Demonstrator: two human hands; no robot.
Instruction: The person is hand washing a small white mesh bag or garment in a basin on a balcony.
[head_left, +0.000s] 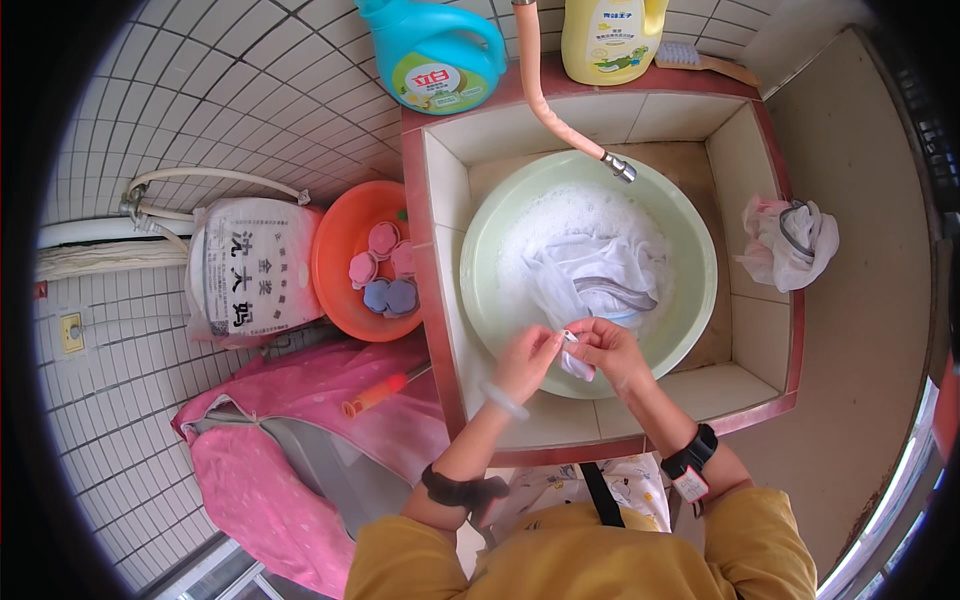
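Observation:
A pale green plastic basin (474, 262) stands in a tiled sink (540, 431). Foamy suds (577, 204) cover the water in it. Wet white cloth (600, 259) with a grey band lies bunched among the suds. At the basin's near rim, my left hand (529, 360) and my right hand (611, 352) pinch one end of the cloth between fingertips. A small white piece (570, 336) with a dark spot shows between my fingers; I cannot tell what it is. My left hand is slightly blurred and wears a pale bangle (504, 400).
A flexible pink tap hose (547, 112) hangs over the basin. Detergent bottles, blue (442, 56) and yellow (611, 37), and a scrub brush (705, 64) line the back ledge. A white mesh bundle (791, 244) rests on the right edge. An orange basin (337, 285) stands left.

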